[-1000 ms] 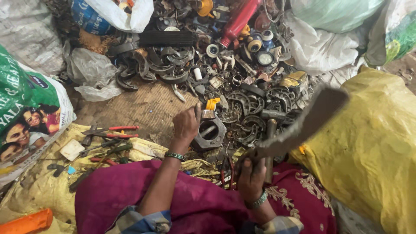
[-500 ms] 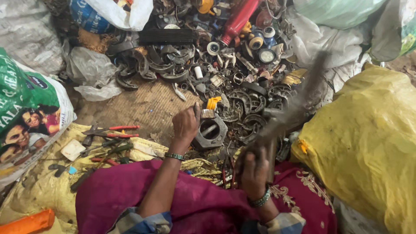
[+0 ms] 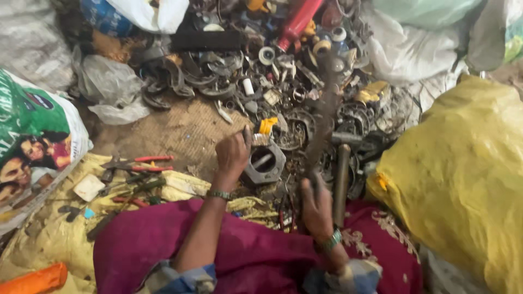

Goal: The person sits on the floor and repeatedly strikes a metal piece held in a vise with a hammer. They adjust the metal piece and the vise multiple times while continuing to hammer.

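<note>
Rusty blade [image 3: 322, 122] rises from right hand [image 3: 316, 202].

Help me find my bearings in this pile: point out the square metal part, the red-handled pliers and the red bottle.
Square metal part [image 3: 265, 163], head view, on its ring-shaped middle.
Red-handled pliers [image 3: 143, 164], head view, on the handles.
Red bottle [image 3: 298, 20], head view, on its body.

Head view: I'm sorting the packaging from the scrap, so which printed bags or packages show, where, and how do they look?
Printed sack: left edge, bulging, green and white with pictures of people.
Blue printed bag: top left, partly under a white bag.
Green-printed white sack: top right corner.
</note>
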